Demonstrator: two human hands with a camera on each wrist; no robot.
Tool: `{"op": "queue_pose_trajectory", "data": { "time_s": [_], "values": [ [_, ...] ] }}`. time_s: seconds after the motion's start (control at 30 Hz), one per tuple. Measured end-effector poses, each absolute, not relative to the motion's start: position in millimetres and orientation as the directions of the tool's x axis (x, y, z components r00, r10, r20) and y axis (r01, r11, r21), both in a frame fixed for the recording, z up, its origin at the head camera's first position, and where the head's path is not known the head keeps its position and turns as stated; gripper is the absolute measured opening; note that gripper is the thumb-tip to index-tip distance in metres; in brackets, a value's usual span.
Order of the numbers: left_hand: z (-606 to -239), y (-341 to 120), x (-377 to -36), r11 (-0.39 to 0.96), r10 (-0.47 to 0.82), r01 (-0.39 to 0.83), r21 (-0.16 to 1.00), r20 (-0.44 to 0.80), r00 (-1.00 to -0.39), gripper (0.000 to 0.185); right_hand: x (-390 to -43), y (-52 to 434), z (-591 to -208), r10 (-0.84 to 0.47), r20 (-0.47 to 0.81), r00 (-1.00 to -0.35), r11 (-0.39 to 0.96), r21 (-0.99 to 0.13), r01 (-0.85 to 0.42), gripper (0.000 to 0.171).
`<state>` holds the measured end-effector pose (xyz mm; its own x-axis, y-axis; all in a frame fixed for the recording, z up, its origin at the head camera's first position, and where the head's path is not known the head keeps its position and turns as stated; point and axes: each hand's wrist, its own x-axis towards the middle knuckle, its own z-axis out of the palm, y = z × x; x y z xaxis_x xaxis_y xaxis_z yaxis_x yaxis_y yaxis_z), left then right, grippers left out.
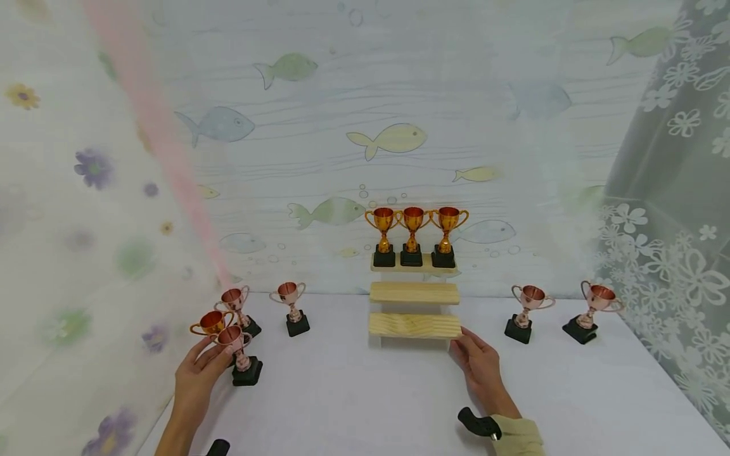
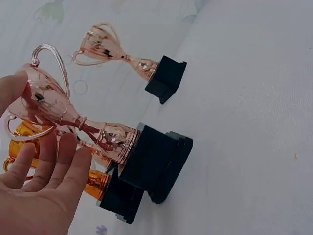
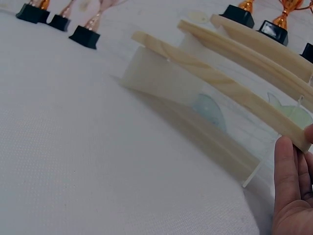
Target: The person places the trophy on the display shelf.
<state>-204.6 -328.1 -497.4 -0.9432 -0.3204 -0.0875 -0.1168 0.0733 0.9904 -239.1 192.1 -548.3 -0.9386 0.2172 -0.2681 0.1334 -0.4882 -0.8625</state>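
From the head view I have my left hand (image 1: 196,373) at the near left of the white table (image 1: 365,405), fingers straight and spread, fingertips against the bowl of a rose-coloured trophy (image 1: 239,348) — touching it, not wrapped round it. The left wrist view confirms this: the open palm (image 2: 39,196) lies beside the cup (image 2: 49,105), thumb at its rim, nothing clasped. That trophy stands crowded — a gold trophy (image 1: 212,323) sits just behind it, and another rose trophy (image 1: 236,304) close beyond; their black bases nearly touch. A fourth rose one (image 1: 292,307) stands a little apart to the right.

My right hand (image 1: 481,367) rests flat on the table, relaxed fingers touching the right end of the lowest wooden step (image 1: 414,325) of the stepped stand (image 1: 414,294); the right wrist view shows fingertips (image 3: 288,161) at that plank's edge, holding nothing. Three gold trophies (image 1: 413,234) fill the top step; the middle and lowest steps are bare wood.

Two more rose trophies (image 1: 527,310) (image 1: 593,310) stand to the right, well apart from the stand, the outer one near the curtain (image 1: 673,253). Between my hands lies broad open tabletop.
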Motion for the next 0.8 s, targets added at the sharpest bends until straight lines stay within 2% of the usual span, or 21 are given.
{"op": "queue_pose_trajectory", "data": {
  "time_s": [0.1, 0.27, 0.4, 0.6, 0.8],
  "values": [
    [-498, -327, -205, 0.077, -0.311, -0.079, 0.994, -0.051, -0.949, 0.078, -239, 192, -548, 0.215, -0.268, -0.939, -0.492, -0.861, 0.133, 0.054],
    [-497, -326, -208, 0.190, -0.336, -0.111, 0.975, -0.041, -0.941, 0.070, -239, 192, -547, 0.202, -0.265, -0.943, -0.494, -0.859, 0.135, 0.055],
    [-496, -326, -210, 0.221, -0.355, -0.121, 0.968, -0.036, -0.934, 0.067, -239, 192, -547, 0.202, -0.263, -0.943, -0.498, -0.857, 0.133, 0.056],
    [-496, -323, -212, 0.162, -0.357, -0.040, 0.986, 0.021, -0.934, 0.059, -238, 191, -547, 0.205, -0.255, -0.945, -0.497, -0.859, 0.124, 0.055],
    [-497, -317, -215, 0.257, -0.393, 0.012, 0.966, 0.116, -0.912, 0.059, -240, 191, -548, 0.224, -0.247, -0.943, -0.500, -0.859, 0.107, 0.051]
  ]
}}
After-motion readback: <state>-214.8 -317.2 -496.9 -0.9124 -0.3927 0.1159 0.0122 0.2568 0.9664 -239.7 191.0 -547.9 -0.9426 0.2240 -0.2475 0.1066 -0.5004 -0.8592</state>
